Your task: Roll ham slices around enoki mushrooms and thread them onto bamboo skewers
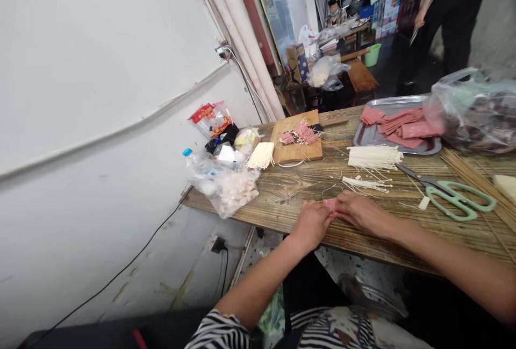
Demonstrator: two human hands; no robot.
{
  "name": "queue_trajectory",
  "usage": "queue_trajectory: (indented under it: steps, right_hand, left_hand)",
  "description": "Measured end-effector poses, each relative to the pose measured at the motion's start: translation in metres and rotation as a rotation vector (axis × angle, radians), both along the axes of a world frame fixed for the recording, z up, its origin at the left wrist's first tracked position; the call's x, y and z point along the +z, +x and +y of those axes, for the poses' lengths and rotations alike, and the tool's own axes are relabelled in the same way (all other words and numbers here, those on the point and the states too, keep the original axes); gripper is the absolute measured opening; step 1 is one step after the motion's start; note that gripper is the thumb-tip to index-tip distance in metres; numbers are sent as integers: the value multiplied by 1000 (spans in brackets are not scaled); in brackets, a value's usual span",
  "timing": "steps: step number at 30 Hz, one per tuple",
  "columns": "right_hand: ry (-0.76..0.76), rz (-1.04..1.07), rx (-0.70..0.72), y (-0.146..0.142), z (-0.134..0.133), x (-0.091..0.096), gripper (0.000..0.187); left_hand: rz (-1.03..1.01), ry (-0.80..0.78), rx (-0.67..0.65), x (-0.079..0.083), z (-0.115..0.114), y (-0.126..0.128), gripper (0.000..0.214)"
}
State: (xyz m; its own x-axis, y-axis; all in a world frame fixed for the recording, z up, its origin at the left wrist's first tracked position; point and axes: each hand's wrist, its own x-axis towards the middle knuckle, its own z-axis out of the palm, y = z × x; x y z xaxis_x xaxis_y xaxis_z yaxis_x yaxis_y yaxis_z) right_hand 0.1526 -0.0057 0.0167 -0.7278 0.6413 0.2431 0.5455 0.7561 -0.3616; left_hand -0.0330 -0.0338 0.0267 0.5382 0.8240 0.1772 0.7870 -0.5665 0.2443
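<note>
Between my left hand [312,223] and my right hand [360,212] is a pink meat slice [330,205], held at the table's near edge. The fingers of both hands are closed on it, and they hide most of it. Just beyond lie loose enoki mushrooms [365,184] and a thicker enoki bundle [373,157]. Right of these rest scissors [453,193] with pale green handles. A metal tray [360,135] at the back holds more pink meat slices [407,123]. Meat rolls on skewers [302,134] lie on a wooden board [282,152].
Another enoki bundle [261,156] and plastic bags [226,182] sit at the table's left end. Long wooden skewers [479,182] lie on the right, below a large plastic bag [479,107]. Farther back, one person [451,21] stands and another [335,15] sits by a cluttered table.
</note>
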Motion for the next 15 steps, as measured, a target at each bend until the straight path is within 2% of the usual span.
queue_trajectory:
  steps: [6, 10, 12, 15]
  right_hand:
    - [-186, -49, -13, 2, 8, 11, 31]
    - [-310, -96, -28, 3, 15, 20, 24]
    - [-303, -100, -32, 3, 14, 22, 26]
    - [-185, -82, -21, 1, 7, 21, 31]
  left_hand:
    - [36, -236, 17, 18, 18, 3, 27]
    - [-18, -406, 30, 23, 30, 2, 31]
    - [-33, -455, 25, 24, 34, 1, 28]
    - [-19, -513, 12, 27, 38, 1, 21]
